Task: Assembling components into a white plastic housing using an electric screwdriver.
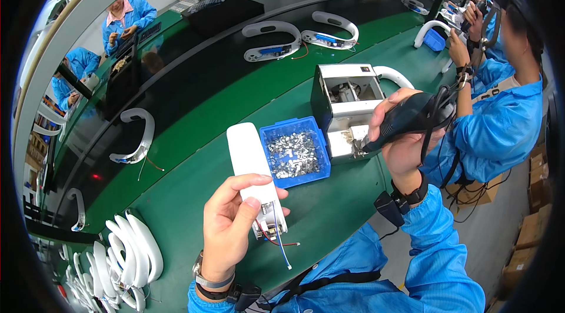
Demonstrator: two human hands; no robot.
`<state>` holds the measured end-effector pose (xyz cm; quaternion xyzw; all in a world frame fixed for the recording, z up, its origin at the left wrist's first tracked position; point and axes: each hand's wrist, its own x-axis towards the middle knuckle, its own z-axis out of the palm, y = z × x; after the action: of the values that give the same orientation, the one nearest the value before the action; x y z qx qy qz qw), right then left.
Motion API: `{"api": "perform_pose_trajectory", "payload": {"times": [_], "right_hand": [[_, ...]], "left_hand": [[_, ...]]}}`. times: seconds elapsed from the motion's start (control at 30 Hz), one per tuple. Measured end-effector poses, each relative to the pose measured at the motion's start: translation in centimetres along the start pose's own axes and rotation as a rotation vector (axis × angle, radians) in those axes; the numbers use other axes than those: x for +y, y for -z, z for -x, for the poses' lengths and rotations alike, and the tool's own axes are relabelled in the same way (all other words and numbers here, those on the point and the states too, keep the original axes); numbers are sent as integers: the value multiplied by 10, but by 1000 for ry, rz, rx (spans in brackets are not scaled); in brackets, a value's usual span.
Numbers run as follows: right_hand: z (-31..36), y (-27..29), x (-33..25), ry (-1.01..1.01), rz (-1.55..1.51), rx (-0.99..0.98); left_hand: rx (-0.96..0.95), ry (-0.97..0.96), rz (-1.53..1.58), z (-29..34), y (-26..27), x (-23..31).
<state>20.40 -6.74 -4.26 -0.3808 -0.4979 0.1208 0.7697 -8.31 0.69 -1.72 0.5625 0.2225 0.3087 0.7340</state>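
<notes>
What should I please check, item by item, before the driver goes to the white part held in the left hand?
1. Left hand grip on the white curved housing: ok, fingers wrap its lower end.
2. Right hand grip on the black electric screwdriver: ok, fist closed around it.
3. Driver tip loaded with a screw: cannot tell; the tip sits at the white screw feeder box.
4. Red and blue wires clear of the work spot: cannot tell; they dangle loose from the housing's open end.
5. Blue tray of small metal parts: ok, stocked, beside the housing.

Green bench (pixel 329 207): blue parts tray (pixel 294 151), white machine box (pixel 344 107), stacked white curved housings (pixel 132 254).
</notes>
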Motion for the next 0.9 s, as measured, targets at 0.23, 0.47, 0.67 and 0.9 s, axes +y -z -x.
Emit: {"api": "perform_pose_trajectory", "payload": {"times": [0.23, 0.47, 0.67, 0.9], "right_hand": [[4, -5, 2, 4, 11, 23], [-7, -3, 2, -129, 9, -9], [-19, -44, -50, -107, -219, -1], [-24, -131, -99, 79, -482, -257]], "left_hand": [[11, -14, -10, 0, -1, 2], [-32, 47, 10, -4, 7, 4], [-114, 51, 34, -5, 13, 1], [-155, 52, 33, 3, 25, 1]]}}
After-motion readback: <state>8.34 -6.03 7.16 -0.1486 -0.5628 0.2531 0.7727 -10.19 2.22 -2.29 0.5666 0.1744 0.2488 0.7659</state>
